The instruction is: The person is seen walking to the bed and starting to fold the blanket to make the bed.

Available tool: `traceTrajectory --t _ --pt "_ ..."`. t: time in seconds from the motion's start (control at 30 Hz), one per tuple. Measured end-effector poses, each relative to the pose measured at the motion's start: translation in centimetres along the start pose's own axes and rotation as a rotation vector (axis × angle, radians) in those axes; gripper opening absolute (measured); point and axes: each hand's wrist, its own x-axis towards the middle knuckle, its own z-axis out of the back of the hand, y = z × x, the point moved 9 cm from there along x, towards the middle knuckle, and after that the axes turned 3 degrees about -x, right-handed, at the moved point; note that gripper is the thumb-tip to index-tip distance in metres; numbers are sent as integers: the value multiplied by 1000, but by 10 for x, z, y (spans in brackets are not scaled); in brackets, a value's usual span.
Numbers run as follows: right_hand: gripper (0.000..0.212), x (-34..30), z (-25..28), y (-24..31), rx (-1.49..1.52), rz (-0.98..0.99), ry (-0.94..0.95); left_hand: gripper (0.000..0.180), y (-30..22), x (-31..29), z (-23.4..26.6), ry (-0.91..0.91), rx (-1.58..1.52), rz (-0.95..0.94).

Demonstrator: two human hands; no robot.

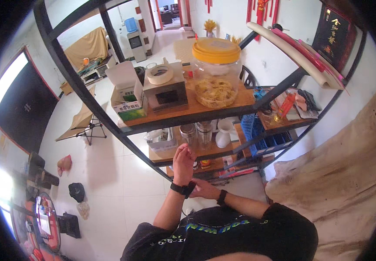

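Note:
My left hand is raised in front of the shelf rack, its fingers curled together with nothing visible in them. A black wristband circles that wrist. My right hand reaches across to it, fingers closed at the band's edge; their tips are partly hidden behind the wrist. A second dark band is on my right wrist. Beyond my left fingers, on the middle shelf, stand clear glass containers and a white vase.
The black-framed rack's top shelf carries a yellow-lidded jar, a tape roll on a box, and an opened carton. A blue basket sits right. Rolled sheets lie above. Bags and a folding cot stand left.

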Motion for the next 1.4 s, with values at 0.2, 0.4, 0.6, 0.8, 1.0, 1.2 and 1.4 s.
traceTrajectory --t 0.2,0.4,0.6,0.8,1.0,1.2,1.4 --pt "56 8 6 -13 117 -5 -70 12 6 -4 -20 94 -1 72" --pt "48 -1 26 -5 97 69 -132 9 11 -10 -28 28 35 62" --pt "43 -13 26 7 -27 80 -192 10 14 -4 -45 149 -76 38" --pt "43 -32 37 14 278 45 -171 10 32 -11 -75 227 -55 54" --pt "45 -53 56 17 162 57 -145 10 59 -16 -95 279 -6 82" --pt "41 -74 119 38 24 136 -273 10 74 -22 -106 303 37 99" --pt "31 -218 352 131 -209 492 -1408 11 68 -34 -88 236 329 -16"
